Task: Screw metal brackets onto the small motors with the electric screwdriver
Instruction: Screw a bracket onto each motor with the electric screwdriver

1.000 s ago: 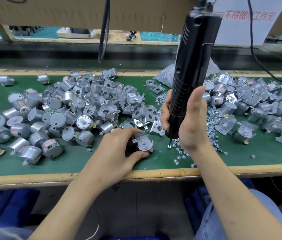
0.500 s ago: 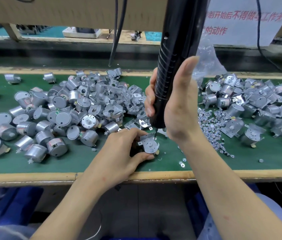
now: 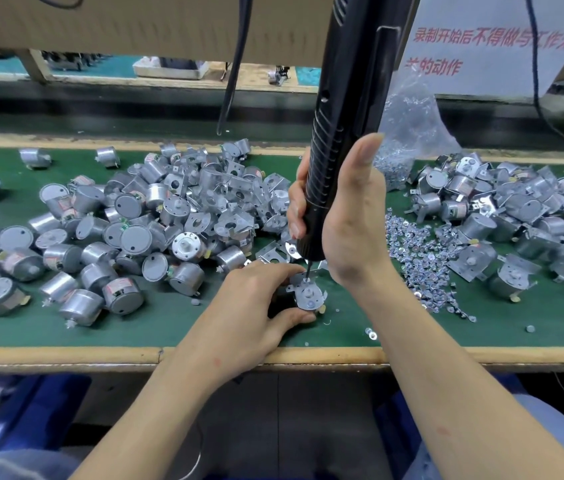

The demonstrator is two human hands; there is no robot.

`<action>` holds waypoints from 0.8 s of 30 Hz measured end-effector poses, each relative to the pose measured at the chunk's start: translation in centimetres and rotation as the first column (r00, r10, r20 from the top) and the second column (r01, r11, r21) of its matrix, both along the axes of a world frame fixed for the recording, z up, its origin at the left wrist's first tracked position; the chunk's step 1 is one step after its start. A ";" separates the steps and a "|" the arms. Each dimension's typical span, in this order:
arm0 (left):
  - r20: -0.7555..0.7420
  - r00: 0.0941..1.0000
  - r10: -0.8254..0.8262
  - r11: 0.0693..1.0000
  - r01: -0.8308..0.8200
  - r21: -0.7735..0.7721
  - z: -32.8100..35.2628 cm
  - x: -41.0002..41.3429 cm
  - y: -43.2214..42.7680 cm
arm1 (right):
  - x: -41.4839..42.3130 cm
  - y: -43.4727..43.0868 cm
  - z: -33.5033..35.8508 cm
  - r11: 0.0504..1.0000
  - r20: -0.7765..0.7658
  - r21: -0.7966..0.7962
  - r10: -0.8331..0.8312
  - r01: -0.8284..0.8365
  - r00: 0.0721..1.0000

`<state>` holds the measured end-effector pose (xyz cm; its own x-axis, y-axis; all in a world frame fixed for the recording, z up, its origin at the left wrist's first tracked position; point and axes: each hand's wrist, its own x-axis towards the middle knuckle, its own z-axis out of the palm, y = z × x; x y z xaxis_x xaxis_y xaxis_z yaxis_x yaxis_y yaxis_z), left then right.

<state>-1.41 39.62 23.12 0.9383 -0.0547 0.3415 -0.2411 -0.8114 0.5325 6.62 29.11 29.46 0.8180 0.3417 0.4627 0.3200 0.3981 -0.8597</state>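
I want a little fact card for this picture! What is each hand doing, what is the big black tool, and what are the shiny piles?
Left hand: holds a small motor on the green mat
Right hand: grips the black electric screwdriver, upright
Tool tip: down on the far edge of the bracket on that motor
Left pile: bare motors and loose brackets
Right pile: motors with brackets on
Middle: loose screws, with a clear bag behind them
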 end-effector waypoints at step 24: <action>-0.004 1.000 0.018 1.000 -0.018 0.007 -0.2 0.0 -0.2 | -0.4 0.2 -0.5 0.997 -0.002 -0.074 -0.028 0.028 1.000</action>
<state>-1.38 39.40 22.95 0.9404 -0.0397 0.3377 -0.2241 -0.8193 0.5277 6.20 29.35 28.95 0.8289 0.3518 0.4349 0.3278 0.3245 -0.8873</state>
